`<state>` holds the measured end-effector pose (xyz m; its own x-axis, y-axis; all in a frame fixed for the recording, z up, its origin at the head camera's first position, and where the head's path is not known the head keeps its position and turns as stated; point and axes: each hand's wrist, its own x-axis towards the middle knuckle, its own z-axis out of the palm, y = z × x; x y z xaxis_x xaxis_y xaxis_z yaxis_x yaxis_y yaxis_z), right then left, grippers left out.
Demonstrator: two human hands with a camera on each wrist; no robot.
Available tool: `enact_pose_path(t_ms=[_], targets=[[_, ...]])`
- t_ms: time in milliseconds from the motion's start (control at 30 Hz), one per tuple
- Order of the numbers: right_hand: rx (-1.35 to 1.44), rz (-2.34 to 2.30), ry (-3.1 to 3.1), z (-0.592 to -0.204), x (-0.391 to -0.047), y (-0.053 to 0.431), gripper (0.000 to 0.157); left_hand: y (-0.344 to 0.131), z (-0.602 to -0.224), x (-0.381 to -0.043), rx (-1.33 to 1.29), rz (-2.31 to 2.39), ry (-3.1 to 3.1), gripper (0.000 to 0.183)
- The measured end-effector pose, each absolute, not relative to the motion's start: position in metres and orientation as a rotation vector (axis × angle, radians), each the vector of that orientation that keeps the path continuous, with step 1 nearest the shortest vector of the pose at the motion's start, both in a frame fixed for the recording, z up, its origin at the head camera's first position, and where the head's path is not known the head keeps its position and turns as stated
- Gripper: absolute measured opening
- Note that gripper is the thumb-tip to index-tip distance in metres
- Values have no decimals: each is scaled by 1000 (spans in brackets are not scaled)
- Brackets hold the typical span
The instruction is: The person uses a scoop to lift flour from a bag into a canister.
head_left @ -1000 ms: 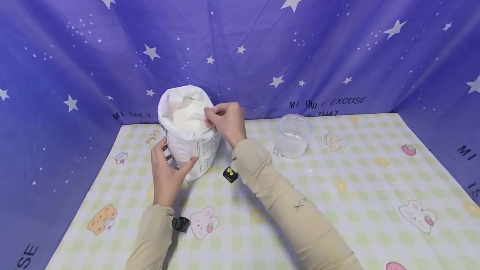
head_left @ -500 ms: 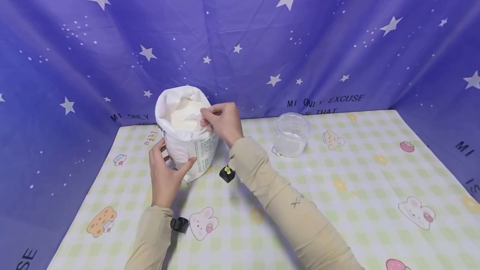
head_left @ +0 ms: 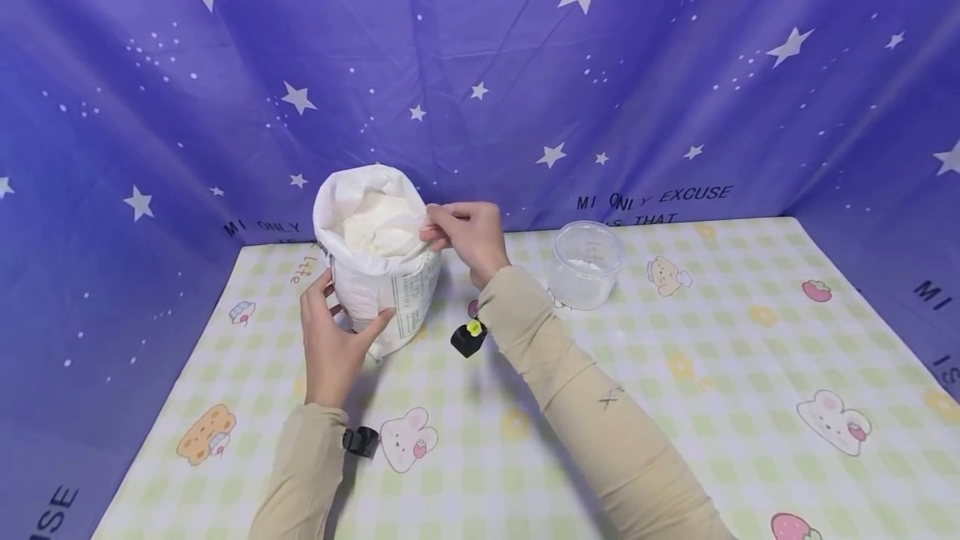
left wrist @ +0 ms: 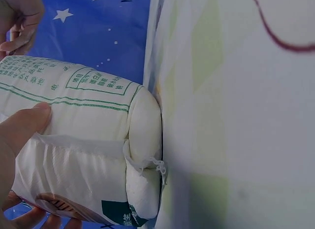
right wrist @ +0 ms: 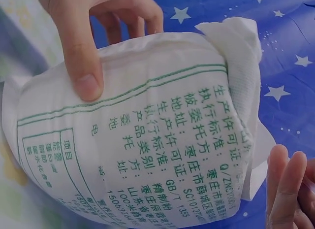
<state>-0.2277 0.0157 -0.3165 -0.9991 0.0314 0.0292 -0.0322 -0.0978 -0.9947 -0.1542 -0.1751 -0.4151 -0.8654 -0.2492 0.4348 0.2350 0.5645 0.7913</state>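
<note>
A white cloth flour bag (head_left: 378, 294) with green print stands at the back left of the table, its top rolled open on white flour (head_left: 367, 227). My left hand (head_left: 333, 348) grips the bag's side, thumb in front and fingers round the far left. My right hand (head_left: 468, 236) is at the right of the mouth, finger and thumb pinched on a thin whitish thing, mostly hidden, that leads toward the flour; I cannot tell its kind. In the right wrist view the right fingers (right wrist: 290, 184) show past the bag's rim.
A clear round plastic tub (head_left: 587, 265) with some white powder in it stands right of the bag. A checked cartoon tablecloth (head_left: 735, 390) covers the table. A blue star-printed curtain (head_left: 502, 48) hangs close behind.
My right hand has shifted a little to the right, toward the bag's outer rim, and the flour surface near it looks disturbed. The left hand keeps its hold on the bag.
</note>
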Motion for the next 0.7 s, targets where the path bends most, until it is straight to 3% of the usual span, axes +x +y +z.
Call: enact_pose_path(t_ms=[700], targets=[[-125, 2544, -1881, -328, -231, 29, 28, -175, -414, -154, 22, -1259, -2301, 95]])
